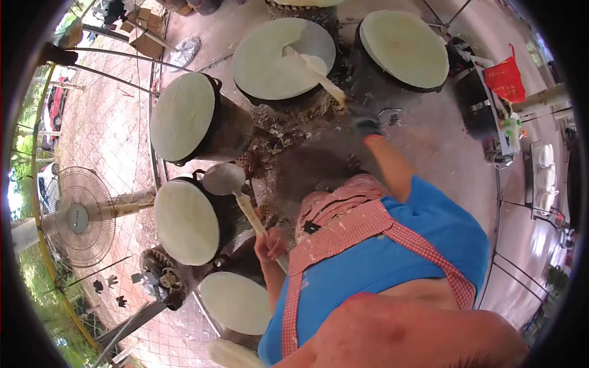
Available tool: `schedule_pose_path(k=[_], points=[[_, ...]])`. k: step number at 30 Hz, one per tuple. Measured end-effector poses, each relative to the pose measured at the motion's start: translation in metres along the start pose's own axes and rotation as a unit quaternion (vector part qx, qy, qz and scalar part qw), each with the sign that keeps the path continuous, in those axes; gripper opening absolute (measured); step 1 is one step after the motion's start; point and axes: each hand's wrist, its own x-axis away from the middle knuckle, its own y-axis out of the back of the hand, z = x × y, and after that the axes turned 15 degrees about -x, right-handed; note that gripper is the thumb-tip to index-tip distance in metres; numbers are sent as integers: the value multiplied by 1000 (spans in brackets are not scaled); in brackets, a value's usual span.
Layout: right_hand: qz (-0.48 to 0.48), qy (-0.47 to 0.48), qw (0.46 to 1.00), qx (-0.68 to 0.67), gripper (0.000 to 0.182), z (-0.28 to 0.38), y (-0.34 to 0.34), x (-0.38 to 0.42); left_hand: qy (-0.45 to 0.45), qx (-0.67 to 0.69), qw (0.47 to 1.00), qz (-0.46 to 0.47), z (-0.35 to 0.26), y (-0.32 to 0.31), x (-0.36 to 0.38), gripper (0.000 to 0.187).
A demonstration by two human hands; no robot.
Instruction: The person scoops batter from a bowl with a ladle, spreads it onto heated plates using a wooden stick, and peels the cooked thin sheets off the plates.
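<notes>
My left hand (270, 245), bare, wraps round the pale handle of a ladle (224, 179). The ladle's round bowl is beside a round griddle covered with a pale sheet of batter (186, 222). My right hand (366, 124), in a dark glove, is closed at the end of a wooden-handled batter spreader (328, 88). The spreader's pale-coated head lies on the far middle griddle (318, 42). Batter (261, 58) covers much of that griddle, while grey metal shows at its upper right. The fingers of the right hand are dark and partly blurred.
More batter-covered griddles stand around me, at the left (183, 118), far right (405, 49) and lower left (235, 302). A standing fan (78, 218) is on the left by a wire fence. At the right, a red bag (505, 76) hangs by a table.
</notes>
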Motion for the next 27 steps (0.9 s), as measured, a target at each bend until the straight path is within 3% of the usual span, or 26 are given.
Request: schedule_pose_path(k=[1,3,5,7,9,10,12,13,14,15,16,17,18,19,20,22,24,26,27], points=[[-65,105,991,57,32,0,-31,-8,-8,-17,1000,-7,3,-4,4,53],[-130,222,960,114,33,16,-62,-20,-5,4,1000,-7,8,0,5,53],[39,152,983,94,33,39,-80,-18,7,32,999,-17,10,8,6,51],[8,197,963,183,33,35,-39,-3,4,-10,998,-61,12,22,13,50],[73,139,973,171,33,-15,-5,-42,-45,-29,998,-36,23,11,18,50],[74,138,974,164,33,-10,-5,-50,-44,-35,998,-40,25,8,21,50],[-63,85,992,-69,35,-3,16,-68,-63,-22,991,-113,36,9,13,43],[-62,79,993,-66,35,-7,13,-58,-58,-19,991,-116,40,9,10,43],[-18,88,996,-21,35,-3,3,-43,12,35,995,-89,41,12,0,13],[22,104,994,23,36,8,-10,-35,78,83,992,-55,38,16,-16,23],[61,122,989,64,36,22,-22,-33,60,85,990,-92,43,27,-21,10],[100,135,980,104,37,30,-28,-34,41,84,987,-128,47,37,-26,25],[79,155,976,132,37,23,-6,-32,44,27,995,-87,45,32,-28,25],[57,173,970,161,37,17,15,-29,44,-3,992,-121,42,26,-32,25],[50,160,974,152,37,3,30,-48,47,-34,986,-156,36,5,-40,25],[11,95,995,10,36,-20,47,-96,74,-9,981,-179,37,33,-38,28],[-32,69,994,-81,36,-22,40,-107,110,26,962,-248,40,21,-57,14],[11,93,994,-53,35,-23,21,-75,154,63,964,-207,42,3,-81,10],[32,106,993,-44,35,-23,15,-62,185,89,966,-159,38,-1,-94,21]])
